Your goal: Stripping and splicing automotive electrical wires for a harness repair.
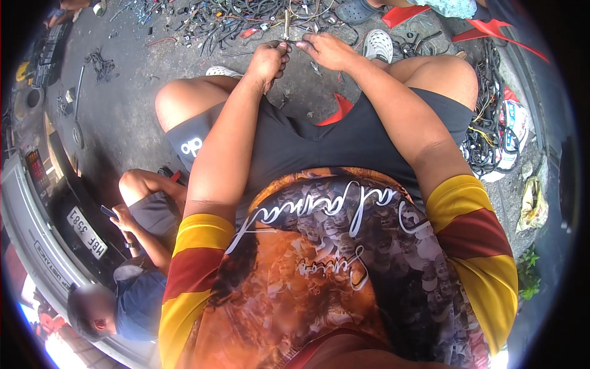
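Note:
My left hand (269, 60) and my right hand (327, 50) meet out in front of my knees, both closed on a thin wire piece (287, 27) that sticks up between them. Its upper end looks like a pale metal or stripped length; the exact grip is too small to make out. Just beyond my hands lies a heap of tangled dark wires (246, 18) on the concrete ground. I am seated, with my black shorts and patterned orange and yellow shirt filling the lower picture.
A red plastic seat edge (339, 109) shows between my legs. Another wire bundle (488, 132) lies at my right. A seated person (141, 209) holds a phone at my left, beside a vehicle bumper (37, 240). Sandalled feet (359, 9) of someone else stand at the top.

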